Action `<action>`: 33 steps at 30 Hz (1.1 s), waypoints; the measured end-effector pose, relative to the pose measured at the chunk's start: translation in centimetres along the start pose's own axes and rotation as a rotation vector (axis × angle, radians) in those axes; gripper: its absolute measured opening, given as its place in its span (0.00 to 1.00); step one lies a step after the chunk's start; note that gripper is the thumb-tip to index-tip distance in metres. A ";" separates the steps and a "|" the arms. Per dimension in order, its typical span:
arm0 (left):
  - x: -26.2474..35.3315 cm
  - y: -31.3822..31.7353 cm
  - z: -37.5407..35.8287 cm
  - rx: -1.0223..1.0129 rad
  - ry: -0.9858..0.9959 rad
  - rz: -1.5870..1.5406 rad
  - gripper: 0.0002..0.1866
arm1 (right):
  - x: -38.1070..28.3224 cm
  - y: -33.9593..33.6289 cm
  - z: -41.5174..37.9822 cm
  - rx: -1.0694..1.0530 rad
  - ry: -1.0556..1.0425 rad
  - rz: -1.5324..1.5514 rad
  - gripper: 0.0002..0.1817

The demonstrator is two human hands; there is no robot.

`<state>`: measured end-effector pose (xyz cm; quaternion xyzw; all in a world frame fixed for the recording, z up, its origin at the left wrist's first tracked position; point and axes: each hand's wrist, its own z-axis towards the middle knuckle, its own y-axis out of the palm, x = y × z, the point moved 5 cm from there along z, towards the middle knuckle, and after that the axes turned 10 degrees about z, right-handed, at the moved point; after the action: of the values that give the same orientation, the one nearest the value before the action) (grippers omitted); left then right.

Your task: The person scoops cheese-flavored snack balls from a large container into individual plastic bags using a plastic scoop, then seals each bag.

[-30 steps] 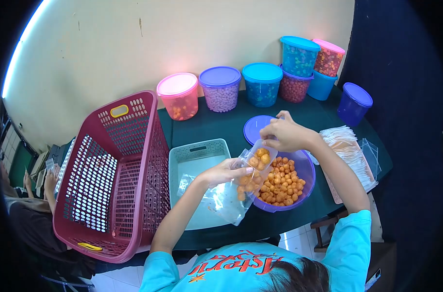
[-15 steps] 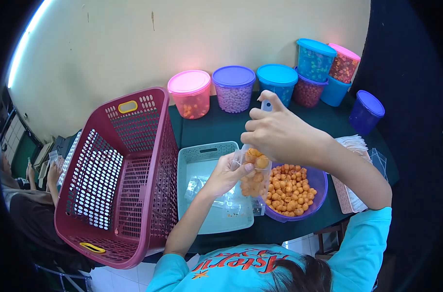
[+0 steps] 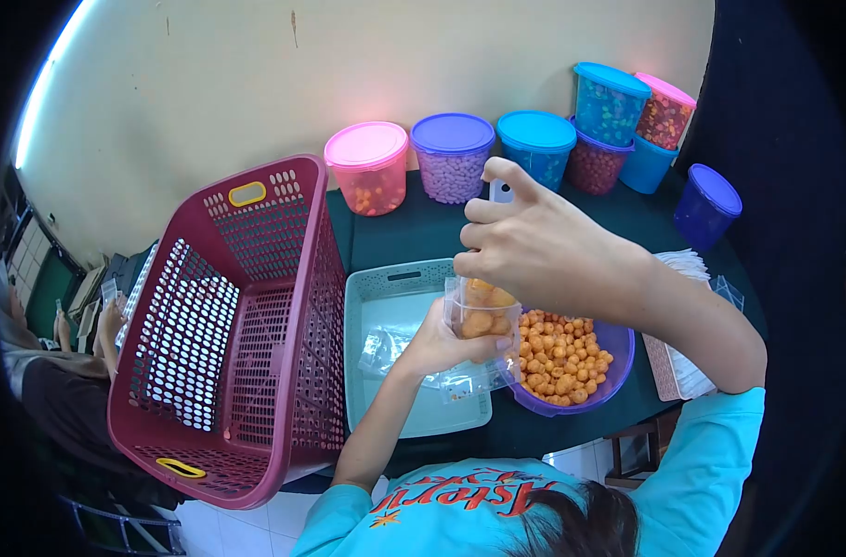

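Wrapped in my left hand (image 3: 446, 343) is a clear plastic bag (image 3: 479, 379), its lower part hanging thin below my thumb. Orange snack balls (image 3: 479, 323) show through clear plastic just above that thumb. Directly over them, my right hand (image 3: 516, 227) is closed round the pale handle of a scoop (image 3: 501, 191), index finger hooked over its top. My fingers hide most of the scoop. Right beside and below my hands stands a purple tub (image 3: 620, 367) filled with more orange balls.
A pale green tray (image 3: 367, 390) holds clear bags (image 3: 383, 348). To its left stands a maroon basket (image 3: 288, 408). Lidded tubs (image 3: 453, 162) line the wall, some stacked. A pink basket (image 3: 663, 371) with white items is at right. Another person's hand (image 3: 112, 320) shows far left.
The balls in the plastic sit higher, and my left hand's grip now lies lower across it. The bag's lower part hangs flatter. My right hand stays above it. The whole view has shifted slightly.
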<state>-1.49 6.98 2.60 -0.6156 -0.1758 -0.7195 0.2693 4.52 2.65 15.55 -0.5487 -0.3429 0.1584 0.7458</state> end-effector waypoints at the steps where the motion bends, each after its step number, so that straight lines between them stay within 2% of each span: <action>1: -0.1 0.0 -0.1 0.004 -0.031 0.025 0.23 | 0.1 -0.1 0.0 0.004 -0.001 -0.001 0.08; 8: -0.2 -0.2 -0.3 0.002 -0.020 -0.014 0.18 | 0.4 -1.2 -0.2 0.090 -0.026 0.010 0.06; 10: -0.4 -0.2 -0.4 0.074 0.001 0.005 0.23 | 0.9 -2.2 -0.2 0.116 -0.014 -0.018 0.05; 13: -0.9 0.1 -0.6 0.119 0.094 -0.006 0.24 | 0.8 -2.0 0.0 0.147 -0.032 -0.043 0.05; 16: -1.6 0.1 -0.7 0.024 -0.006 0.032 0.23 | 1.3 -2.9 -0.1 0.181 -0.026 -0.060 0.05; 22: -1.4 -0.3 -0.9 0.025 0.076 -0.111 0.25 | 0.7 -2.1 -0.1 0.171 -0.011 -0.034 0.05; 26: -1.2 -0.4 -1.0 0.032 0.033 -0.099 0.28 | 0.4 -1.2 -0.1 0.171 -0.073 -0.014 0.04; 29: -1.0 -0.5 -1.0 0.022 0.064 -0.069 0.29 | 1.5 -2.8 -0.1 0.249 -0.007 -0.016 0.03; 33: -0.9 -0.7 -1.2 0.083 0.041 -0.062 0.28 | 1.7 -4.0 -0.5 0.338 -0.021 0.040 0.04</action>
<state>-2.77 6.95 1.56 -0.5833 -0.2189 -0.7321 0.2755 5.50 1.92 19.75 -0.4206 -0.3079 0.2343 0.8206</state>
